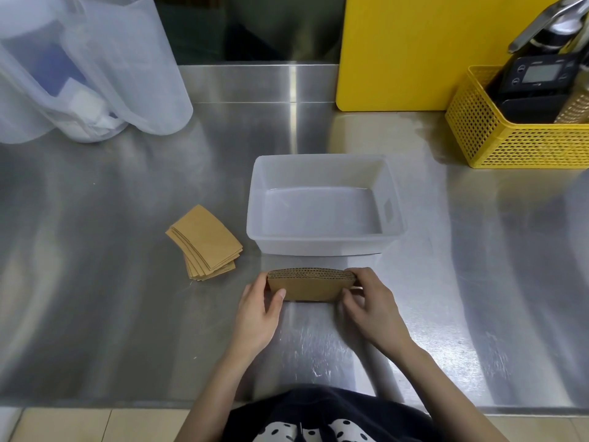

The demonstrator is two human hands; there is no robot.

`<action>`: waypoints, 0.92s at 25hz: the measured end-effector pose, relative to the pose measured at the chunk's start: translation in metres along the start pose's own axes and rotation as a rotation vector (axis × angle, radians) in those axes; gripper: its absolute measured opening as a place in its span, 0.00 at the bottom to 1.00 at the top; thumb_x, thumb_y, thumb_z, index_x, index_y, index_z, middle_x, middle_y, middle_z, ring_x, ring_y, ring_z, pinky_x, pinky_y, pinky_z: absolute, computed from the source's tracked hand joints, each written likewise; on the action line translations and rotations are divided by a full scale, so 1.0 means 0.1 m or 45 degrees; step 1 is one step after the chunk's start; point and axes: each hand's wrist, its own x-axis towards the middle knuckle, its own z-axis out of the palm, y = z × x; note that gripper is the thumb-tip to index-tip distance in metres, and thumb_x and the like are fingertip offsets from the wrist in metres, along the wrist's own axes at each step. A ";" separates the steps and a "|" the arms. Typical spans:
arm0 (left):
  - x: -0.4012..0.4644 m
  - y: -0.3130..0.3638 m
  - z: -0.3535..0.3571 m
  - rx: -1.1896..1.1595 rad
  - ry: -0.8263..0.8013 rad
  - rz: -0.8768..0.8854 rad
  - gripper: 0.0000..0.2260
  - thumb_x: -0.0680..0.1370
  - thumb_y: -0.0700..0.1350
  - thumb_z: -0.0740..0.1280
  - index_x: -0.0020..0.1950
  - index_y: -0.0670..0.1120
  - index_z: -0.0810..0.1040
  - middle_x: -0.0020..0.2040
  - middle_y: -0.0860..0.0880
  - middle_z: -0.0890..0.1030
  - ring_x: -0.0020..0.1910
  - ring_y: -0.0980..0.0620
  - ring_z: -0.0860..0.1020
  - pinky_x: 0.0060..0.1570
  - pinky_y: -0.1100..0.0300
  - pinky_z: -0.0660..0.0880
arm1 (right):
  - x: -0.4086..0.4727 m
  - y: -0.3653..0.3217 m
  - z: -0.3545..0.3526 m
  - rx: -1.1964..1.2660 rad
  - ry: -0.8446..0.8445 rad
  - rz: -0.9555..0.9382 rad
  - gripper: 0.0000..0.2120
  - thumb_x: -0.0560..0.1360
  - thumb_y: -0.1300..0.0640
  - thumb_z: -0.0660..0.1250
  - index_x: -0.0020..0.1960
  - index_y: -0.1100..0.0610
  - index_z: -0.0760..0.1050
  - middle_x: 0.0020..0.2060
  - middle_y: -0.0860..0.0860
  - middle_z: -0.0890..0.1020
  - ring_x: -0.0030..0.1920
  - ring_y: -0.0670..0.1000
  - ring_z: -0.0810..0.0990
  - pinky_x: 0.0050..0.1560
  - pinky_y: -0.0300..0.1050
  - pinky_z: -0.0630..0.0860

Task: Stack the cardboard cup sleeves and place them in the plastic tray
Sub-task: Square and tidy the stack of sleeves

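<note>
A bundle of brown cardboard cup sleeves (310,287) stands on edge on the steel counter, just in front of the translucent plastic tray (325,245). My left hand (259,309) grips its left end and my right hand (371,301) grips its right end, so the stack is squeezed between them. Nothing lies inside the tray. A second, fanned pile of flat sleeves (205,242) lies on the counter to the left of the tray, apart from both hands.
Several translucent plastic jugs (89,65) stand at the back left. A yellow board (414,49) leans at the back, and a yellow perforated basket (513,138) holding a scale and tools sits at the back right. The counter's front edge (127,405) runs near my body.
</note>
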 end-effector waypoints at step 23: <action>0.73 -0.06 -1.68 -0.338 0.336 0.053 0.08 0.75 0.39 0.63 0.53 0.47 0.72 0.45 0.50 0.78 0.35 0.74 0.75 0.42 0.78 0.70 | 0.82 -1.40 0.66 0.007 -0.443 -0.098 0.09 0.75 0.54 0.61 0.51 0.58 0.67 0.49 0.56 0.80 0.47 0.53 0.77 0.45 0.42 0.71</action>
